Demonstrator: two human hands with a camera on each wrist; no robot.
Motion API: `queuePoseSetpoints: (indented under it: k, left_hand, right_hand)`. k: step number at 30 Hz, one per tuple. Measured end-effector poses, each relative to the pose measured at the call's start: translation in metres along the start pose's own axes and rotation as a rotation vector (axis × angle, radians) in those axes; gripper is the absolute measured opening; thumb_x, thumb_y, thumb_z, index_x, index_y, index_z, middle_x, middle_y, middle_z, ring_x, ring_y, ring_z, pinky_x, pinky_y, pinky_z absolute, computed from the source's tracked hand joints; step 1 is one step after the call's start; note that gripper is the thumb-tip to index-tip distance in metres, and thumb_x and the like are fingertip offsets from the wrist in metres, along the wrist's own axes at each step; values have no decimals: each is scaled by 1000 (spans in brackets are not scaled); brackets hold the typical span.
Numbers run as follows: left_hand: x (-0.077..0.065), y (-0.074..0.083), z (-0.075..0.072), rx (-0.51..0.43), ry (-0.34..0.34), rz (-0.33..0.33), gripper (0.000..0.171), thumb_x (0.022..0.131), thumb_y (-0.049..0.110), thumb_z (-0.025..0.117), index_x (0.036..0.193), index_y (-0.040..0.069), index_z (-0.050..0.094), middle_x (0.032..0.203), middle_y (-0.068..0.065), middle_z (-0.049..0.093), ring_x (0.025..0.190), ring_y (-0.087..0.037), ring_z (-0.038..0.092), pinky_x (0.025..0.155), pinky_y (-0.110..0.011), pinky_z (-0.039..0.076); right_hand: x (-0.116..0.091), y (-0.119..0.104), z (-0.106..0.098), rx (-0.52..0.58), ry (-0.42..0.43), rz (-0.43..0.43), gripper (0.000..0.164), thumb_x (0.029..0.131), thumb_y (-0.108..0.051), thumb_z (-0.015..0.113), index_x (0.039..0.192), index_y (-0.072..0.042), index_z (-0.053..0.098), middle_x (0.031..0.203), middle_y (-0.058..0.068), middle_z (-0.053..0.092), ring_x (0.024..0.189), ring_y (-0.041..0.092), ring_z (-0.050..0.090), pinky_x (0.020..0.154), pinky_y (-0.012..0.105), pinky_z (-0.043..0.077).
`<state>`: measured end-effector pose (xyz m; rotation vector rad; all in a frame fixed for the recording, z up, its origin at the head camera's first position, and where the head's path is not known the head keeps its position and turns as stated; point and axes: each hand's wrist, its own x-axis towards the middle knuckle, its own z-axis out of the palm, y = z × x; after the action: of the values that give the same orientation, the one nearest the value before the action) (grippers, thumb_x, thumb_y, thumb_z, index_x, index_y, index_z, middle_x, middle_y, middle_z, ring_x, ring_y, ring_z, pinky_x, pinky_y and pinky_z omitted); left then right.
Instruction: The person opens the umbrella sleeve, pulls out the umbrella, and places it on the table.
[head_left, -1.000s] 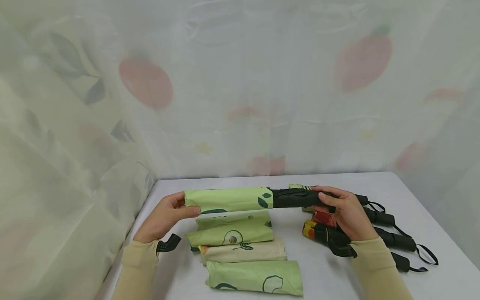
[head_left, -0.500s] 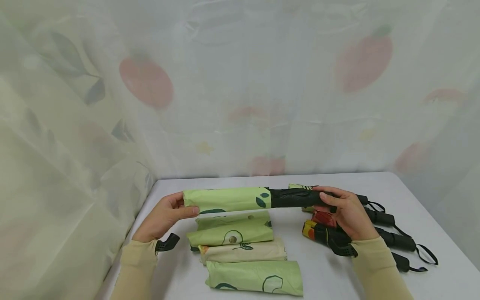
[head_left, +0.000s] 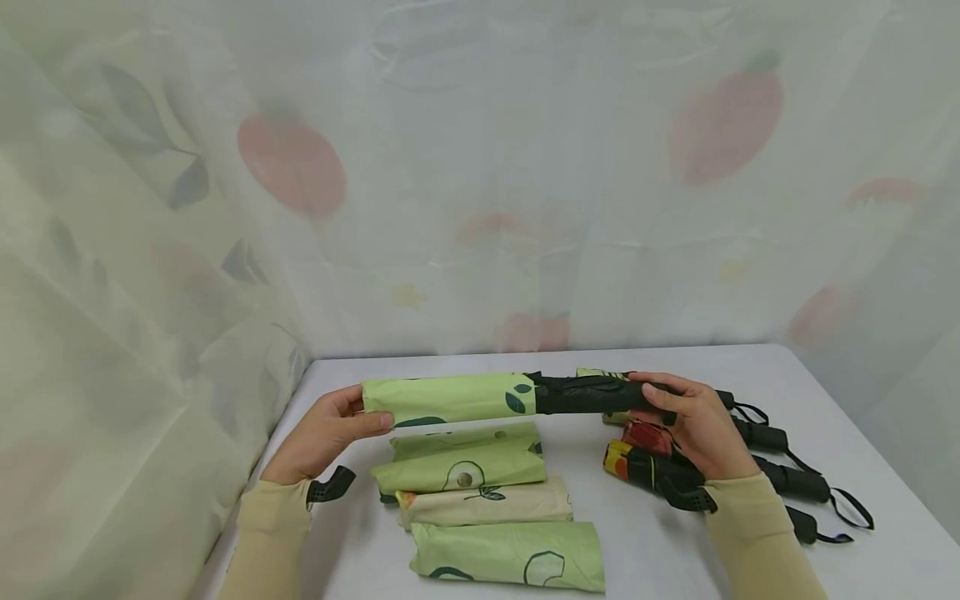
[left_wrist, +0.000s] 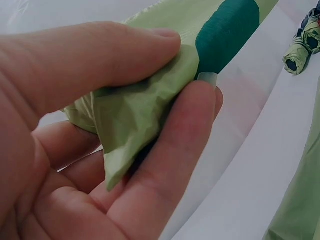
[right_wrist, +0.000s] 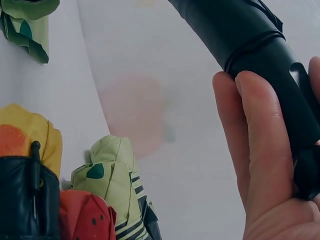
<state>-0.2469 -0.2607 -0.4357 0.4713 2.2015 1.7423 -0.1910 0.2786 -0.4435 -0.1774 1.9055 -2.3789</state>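
A folded umbrella (head_left: 581, 394) with a black handle is held level above the table, its left part inside a light green cover (head_left: 450, 398) printed with dark leaves. My left hand (head_left: 324, 433) pinches the cover's far left end between thumb and fingers; the left wrist view shows the cloth tip (left_wrist: 132, 127) bunched there. My right hand (head_left: 693, 421) grips the black handle (right_wrist: 272, 82) at the other end. Below the held cover lie green covers (head_left: 510, 554) and a cream cover (head_left: 517, 502), side by side.
Several folded umbrellas with black handles (head_left: 795, 481) and wrist loops lie at the right, partly behind my right hand. Among their canopies are a yellow one (head_left: 617, 458) and a red one (head_left: 647, 437). A patterned curtain (head_left: 480, 208) hangs behind the white table (head_left: 450, 365).
My left hand and the green cover have shifted slightly left, and a little more black umbrella shows between cover and right hand. The right hand has stayed almost still.
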Motion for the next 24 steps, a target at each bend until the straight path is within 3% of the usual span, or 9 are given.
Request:
queuePoseSetpoints:
  k: [14,24]
  left_hand:
    - [1,-6,-4,-20,-1,-14,49,102,11,75,147,-1,57,128,-7,74,116,-19,74,102,-34,62]
    - [3,-11,-8,-28,-10,-19,53,103,12,75,149,-3,55,128,-8,74,119,-23,74,103,-34,62]
  right_hand:
    - [0,0,-7,14,-3,-7,39,112,-12,62,147,4,63,138,0,69,110,13,78,97,32,65]
    - [-2,-2,-12,36,-4,-6,35,112,-11,60,144,0,67,136,-2,71,110,13,78,96,32,65]
